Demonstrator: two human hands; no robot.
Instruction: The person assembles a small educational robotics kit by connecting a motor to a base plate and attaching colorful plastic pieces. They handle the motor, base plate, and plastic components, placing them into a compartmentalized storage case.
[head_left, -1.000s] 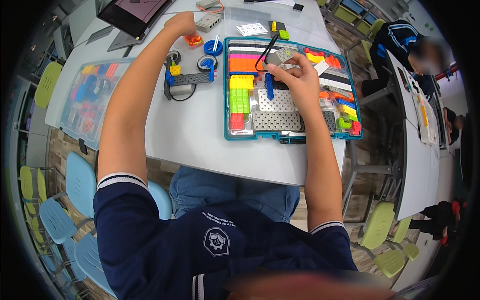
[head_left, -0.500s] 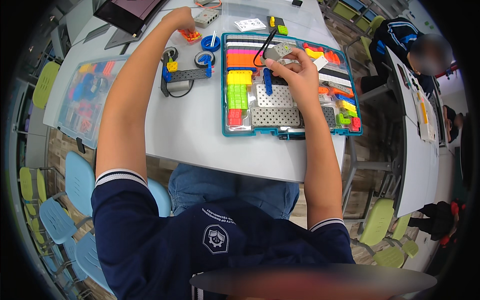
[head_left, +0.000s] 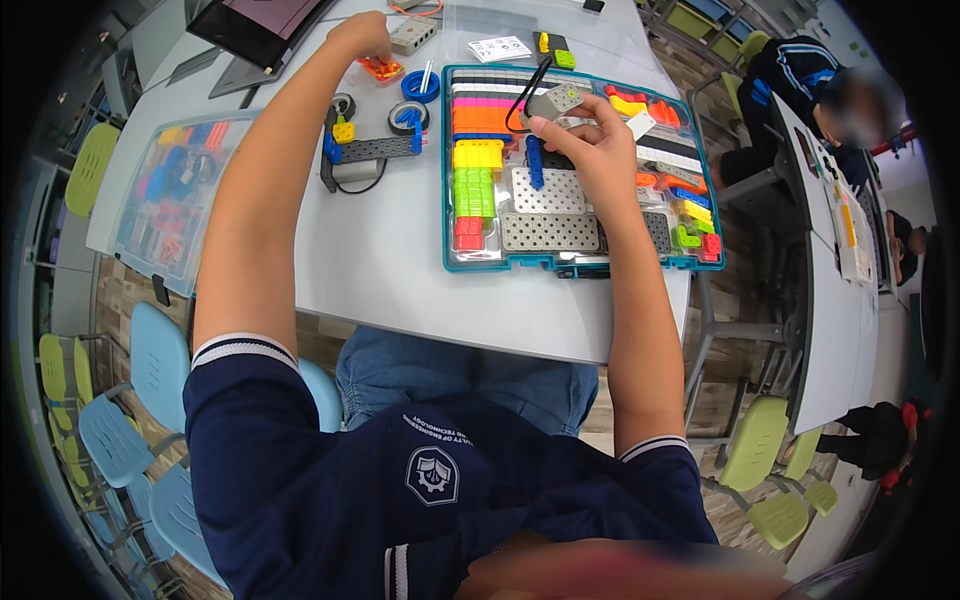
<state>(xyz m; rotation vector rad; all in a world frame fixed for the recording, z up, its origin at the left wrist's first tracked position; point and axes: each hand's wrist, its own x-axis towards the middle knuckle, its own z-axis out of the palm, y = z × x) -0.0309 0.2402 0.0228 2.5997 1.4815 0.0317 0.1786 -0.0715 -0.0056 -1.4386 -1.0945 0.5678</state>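
Between the thumb and fingers of my right hand is a grey motor block with a black cable looping from it. It is held above an open teal-edged parts case full of coloured building pieces. Far to the left, my left hand reaches down with curled fingers at a small heap of orange and yellow connectors. What its fingertips grip is hidden. Below that heap stands a partly built frame of dark grey beams with wheels, blue corners and a yellow piece.
Blue tape rolls, a grey box and a white paper sheet lie on the table's far half. A laptop is at the far left. A clear lidded box sits beside my left arm. Another person sits at the right.
My left forearm has shifted very slightly to the right, its hand still at the connectors. The right hand and motor stay in place.
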